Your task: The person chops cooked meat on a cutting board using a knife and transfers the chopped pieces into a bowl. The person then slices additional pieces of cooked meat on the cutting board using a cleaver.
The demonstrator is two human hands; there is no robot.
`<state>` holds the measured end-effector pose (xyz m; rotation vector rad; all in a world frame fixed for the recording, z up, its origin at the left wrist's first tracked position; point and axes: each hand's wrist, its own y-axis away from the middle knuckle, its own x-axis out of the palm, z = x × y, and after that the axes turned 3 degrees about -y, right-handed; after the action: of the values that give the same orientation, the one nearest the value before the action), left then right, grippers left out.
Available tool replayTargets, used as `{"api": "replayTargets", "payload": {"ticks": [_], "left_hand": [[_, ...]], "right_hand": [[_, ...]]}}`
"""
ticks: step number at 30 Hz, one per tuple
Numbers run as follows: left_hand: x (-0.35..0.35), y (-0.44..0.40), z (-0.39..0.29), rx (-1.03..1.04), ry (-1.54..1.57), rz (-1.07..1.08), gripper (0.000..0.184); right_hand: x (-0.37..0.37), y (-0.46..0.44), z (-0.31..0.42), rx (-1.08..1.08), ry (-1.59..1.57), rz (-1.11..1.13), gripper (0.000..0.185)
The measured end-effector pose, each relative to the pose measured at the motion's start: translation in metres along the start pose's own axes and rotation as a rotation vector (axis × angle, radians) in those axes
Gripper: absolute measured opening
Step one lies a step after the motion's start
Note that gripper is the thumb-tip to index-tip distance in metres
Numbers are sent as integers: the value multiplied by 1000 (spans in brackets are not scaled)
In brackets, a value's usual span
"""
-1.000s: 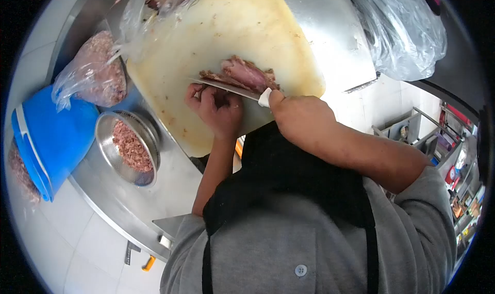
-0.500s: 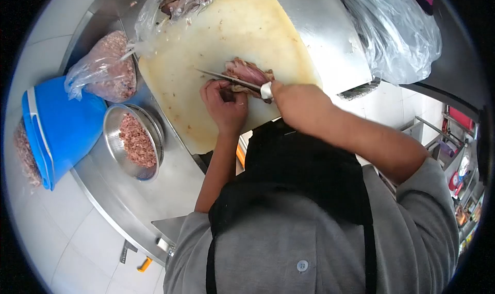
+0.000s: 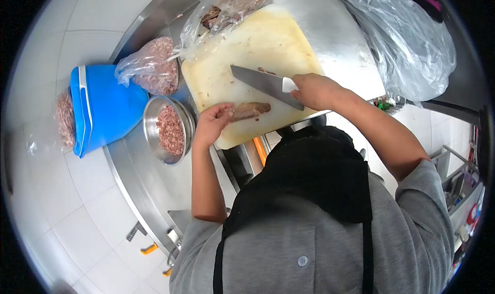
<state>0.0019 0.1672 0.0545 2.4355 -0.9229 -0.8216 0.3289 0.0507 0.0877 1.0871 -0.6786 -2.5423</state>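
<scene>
My right hand (image 3: 317, 92) grips the white handle of a broad-bladed kitchen knife (image 3: 262, 81). The blade's flat side faces up over the cutting board, its tip pointing to the far left. My left hand (image 3: 212, 123) pinches the left end of a brown piece of meat (image 3: 251, 110), which lies near the front of the yellowed cutting board (image 3: 294, 41). Knife and meat are apart, the blade being farther from me. A small scrap of meat (image 3: 266, 71) shows just behind the blade.
A plastic bag of meat (image 3: 227, 10) overlaps the board's far-left corner. To the left are a bag of minced meat (image 3: 160, 67), a blue container (image 3: 111, 103) and a metal colander (image 3: 152, 124) holding chopped meat (image 3: 170, 130). Clear plastic bags (image 3: 407, 46) hang at the right.
My right hand has lifted the knife off the meat and turned its flat side up. My left hand has moved from beside the blade to the meat's left end. The view has shifted.
</scene>
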Motion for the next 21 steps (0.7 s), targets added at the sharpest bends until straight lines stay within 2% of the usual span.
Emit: {"api": "replayTargets", "payload": {"ticks": [1,3,4,5,7,8,9,10,11,12,13,14,18,21], "left_hand": [[4,-2,7,-3,8,-12,32],[15,-5,13,293,-441,-401,38],[16,-4,13,189,-430,-401,45],[21,-4,14,182,-420,-412,45],[32,-3,15,604,-539,-491,43],[34,-3,15,632,-645,-418,40],[36,2,16,620,-642,-420,40],[40,8,16,524,-680,-442,39],[45,12,17,427,-717,-464,37],[52,19,19,416,-716,-469,37],[60,26,23,254,-650,-530,36],[66,32,26,89,-582,-588,36],[82,37,42,182,-596,-660,31],[82,34,30,287,-497,-701,30]], "right_hand": [[-1,4,4,4,16,-3,38],[1,15,12,3,-16,-46,38],[3,19,15,12,-58,-91,39],[6,21,15,4,-46,-83,39],[14,23,10,-26,-154,-191,42],[16,24,9,-33,-149,-178,42],[17,26,8,-29,-211,-128,43],[17,28,5,-24,-275,-82,45],[23,29,-3,-26,-272,-73,45],[24,31,-1,-62,-284,-90,45],[24,33,4,-101,-299,-107,45],[17,39,5,113,-461,89,42],[38,33,-9,187,-597,288,40],[52,33,-16,143,-597,277,42]]}}
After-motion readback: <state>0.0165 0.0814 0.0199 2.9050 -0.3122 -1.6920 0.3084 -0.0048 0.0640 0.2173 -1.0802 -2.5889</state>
